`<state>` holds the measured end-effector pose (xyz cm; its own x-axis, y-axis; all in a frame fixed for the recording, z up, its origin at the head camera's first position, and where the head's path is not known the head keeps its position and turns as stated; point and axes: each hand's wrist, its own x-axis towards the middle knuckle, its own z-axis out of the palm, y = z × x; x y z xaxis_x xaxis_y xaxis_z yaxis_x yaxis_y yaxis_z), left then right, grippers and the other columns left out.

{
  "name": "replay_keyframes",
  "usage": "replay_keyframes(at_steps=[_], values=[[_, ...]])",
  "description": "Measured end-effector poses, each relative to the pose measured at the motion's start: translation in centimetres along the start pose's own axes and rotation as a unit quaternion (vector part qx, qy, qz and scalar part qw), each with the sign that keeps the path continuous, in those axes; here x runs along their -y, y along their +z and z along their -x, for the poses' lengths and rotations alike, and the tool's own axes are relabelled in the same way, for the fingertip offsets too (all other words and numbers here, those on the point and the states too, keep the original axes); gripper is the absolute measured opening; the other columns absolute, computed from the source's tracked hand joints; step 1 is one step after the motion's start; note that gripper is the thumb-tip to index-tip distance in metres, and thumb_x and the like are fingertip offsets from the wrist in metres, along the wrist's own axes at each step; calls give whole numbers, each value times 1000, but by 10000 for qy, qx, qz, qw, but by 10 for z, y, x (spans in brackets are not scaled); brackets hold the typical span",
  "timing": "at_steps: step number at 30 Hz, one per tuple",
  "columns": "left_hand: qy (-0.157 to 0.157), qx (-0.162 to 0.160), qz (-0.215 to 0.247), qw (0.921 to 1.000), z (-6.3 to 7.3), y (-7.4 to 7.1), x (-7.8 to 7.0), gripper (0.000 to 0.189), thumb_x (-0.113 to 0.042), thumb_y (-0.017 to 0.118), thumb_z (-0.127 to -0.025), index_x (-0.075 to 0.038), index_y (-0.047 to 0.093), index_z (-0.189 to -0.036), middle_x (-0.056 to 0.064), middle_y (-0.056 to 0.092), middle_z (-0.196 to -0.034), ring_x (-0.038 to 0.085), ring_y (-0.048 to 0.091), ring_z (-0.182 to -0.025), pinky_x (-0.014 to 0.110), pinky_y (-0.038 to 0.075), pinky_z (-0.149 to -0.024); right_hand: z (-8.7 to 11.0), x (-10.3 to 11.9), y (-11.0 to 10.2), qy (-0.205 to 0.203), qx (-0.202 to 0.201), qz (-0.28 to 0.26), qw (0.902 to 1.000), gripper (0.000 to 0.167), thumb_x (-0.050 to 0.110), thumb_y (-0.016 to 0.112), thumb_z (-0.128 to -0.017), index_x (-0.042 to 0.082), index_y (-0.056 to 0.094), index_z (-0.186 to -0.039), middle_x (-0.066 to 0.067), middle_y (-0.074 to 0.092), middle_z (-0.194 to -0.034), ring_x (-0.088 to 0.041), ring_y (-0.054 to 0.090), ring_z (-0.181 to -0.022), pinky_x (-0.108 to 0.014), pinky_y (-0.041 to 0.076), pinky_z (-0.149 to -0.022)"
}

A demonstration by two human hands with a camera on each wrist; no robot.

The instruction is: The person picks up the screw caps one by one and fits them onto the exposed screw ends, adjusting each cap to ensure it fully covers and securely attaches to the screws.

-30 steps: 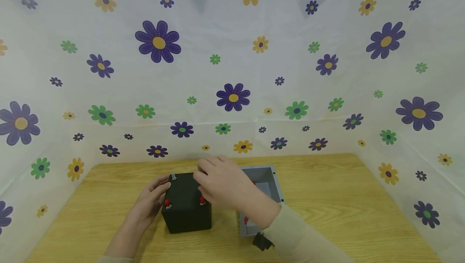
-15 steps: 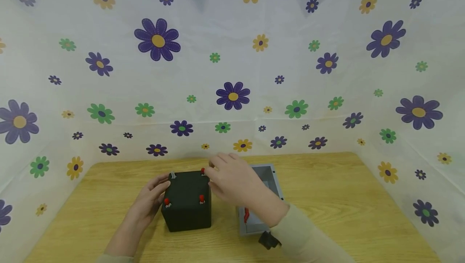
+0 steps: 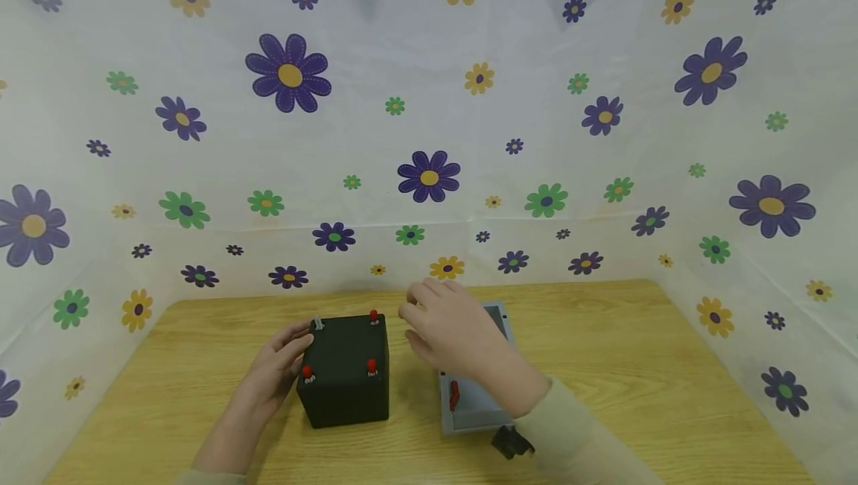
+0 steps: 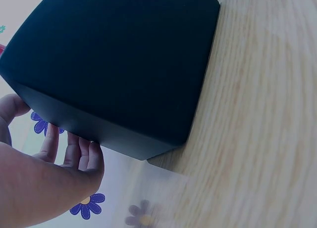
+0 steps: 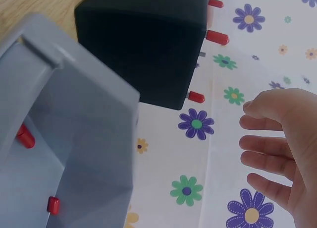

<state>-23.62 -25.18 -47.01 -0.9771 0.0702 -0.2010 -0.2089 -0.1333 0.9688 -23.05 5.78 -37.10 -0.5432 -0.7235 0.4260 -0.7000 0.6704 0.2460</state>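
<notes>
A black box (image 3: 345, 366) stands on the table, with three red caps on small metal posts at its top corners; one cap (image 3: 374, 317) is at the far right corner. A bare metal post (image 3: 318, 322) shows at the far left corner. My left hand (image 3: 271, 369) rests its fingers and thumb against the box's left side, as the left wrist view also shows. My right hand (image 3: 456, 325) hovers between the box and a grey tray (image 3: 445, 425), fingers loosely bent. Nothing shows between its fingers in the right wrist view. Red caps (image 5: 53, 205) lie in the tray.
The wooden table (image 3: 603, 366) holds the box left of centre and the tray to its right. Flower-print cloth (image 3: 429, 120) walls the table's back and sides. A black device (image 3: 512, 442) is at my right wrist, above the tray's near edge.
My right hand has moved right, from the box's far right corner to over the tray's left side, uncovering the red cap there. My left hand and the box stay put.
</notes>
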Motion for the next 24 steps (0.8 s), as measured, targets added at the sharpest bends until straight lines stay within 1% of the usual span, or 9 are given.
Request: replay_keyframes(at_steps=[4,8,10,16,20,24], values=[[28,23,4,10000,0,-1,1,26,-13,53,-110,-19,56,-136,-19,61,-115,-3,66,-103,15,55,-94,5,-3,1,69,36,2,10000,16,28,79,-95,18,73,-106,2,69,-110,-15,63,-101,-29,58,-90],[92,49,14,9999,0,-2,2,22,-13,53,-110,-23,59,-129,-19,62,-114,-3,66,-103,16,55,-94,9,-5,2,151,29,7,9999,17,28,79,-95,17,73,-106,2,69,-110,-15,64,-100,-29,57,-87],[87,55,11,9999,0,-2,2,23,-13,53,-110,-22,58,-131,-19,62,-114,-2,66,-103,16,55,-94,11,-5,3,176,5,27,9998,17,28,80,-95,17,73,-106,2,69,-110,-15,64,-99,-28,57,-85],[23,41,4,10000,-1,-2,2,24,-13,53,-111,-21,57,-133,-19,62,-114,-2,66,-103,16,55,-94,20,-9,11,134,-296,130,9994,18,27,82,-91,18,72,-103,2,68,-106,-16,63,-97,-29,57,-83],[8,41,-6,10000,0,-1,1,24,-14,54,-111,-21,56,-133,-20,62,-114,-2,66,-103,15,55,-94,25,-11,15,123,-397,141,9990,19,27,83,-90,18,73,-103,1,68,-106,-18,65,-100,-32,58,-89],[-18,13,-35,10000,0,-1,0,26,-14,53,-111,-19,55,-137,-20,62,-114,-2,66,-104,15,54,-95,30,-12,20,220,-423,35,9989,16,25,83,-90,18,73,-101,1,69,-105,-18,66,-99,-33,58,-89]])
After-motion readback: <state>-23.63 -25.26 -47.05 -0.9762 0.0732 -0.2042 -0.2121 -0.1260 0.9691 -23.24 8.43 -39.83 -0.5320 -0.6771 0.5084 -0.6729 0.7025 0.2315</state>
